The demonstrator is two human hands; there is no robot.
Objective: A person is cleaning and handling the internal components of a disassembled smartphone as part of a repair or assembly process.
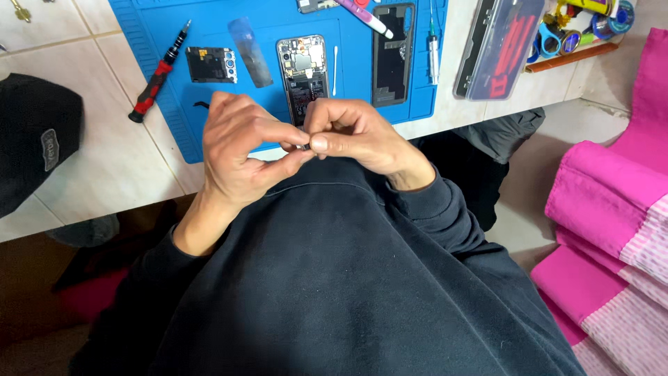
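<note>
— Far left on the tiled tabletop (90,160)?
— Dark cap (31,136) at the edge; beside it a red-and-black screwdriver (157,75), lying half on the blue work mat (156,35).

— On the mat itself?
— Small black camera cover (210,65), then a translucent grey strip (250,52), then an opened phone (303,73) with battery and circuit boards exposed. Just right of it a white cotton swab (335,69), a dark back cover (392,59), a slim pen-like tool (433,49). Above, a purple-and-white marker (365,15).

— And the hands?
— Raised together over the near edge of the mat, above a dark sweatshirt (334,278). Left hand (240,146) with thumb and forefinger closed in a pinch; right hand (355,132) curled, thumb pressed to fingertips, meeting the left. Between them a tiny part (304,146), too small to identify, just below the opened phone.

— Further right?
— Clear plastic case (497,45) holding red tools, rolls of tape (612,17) and blue-handled scissors (550,38) behind it. Off the tabletop, folded pink cloth (612,209).
</note>
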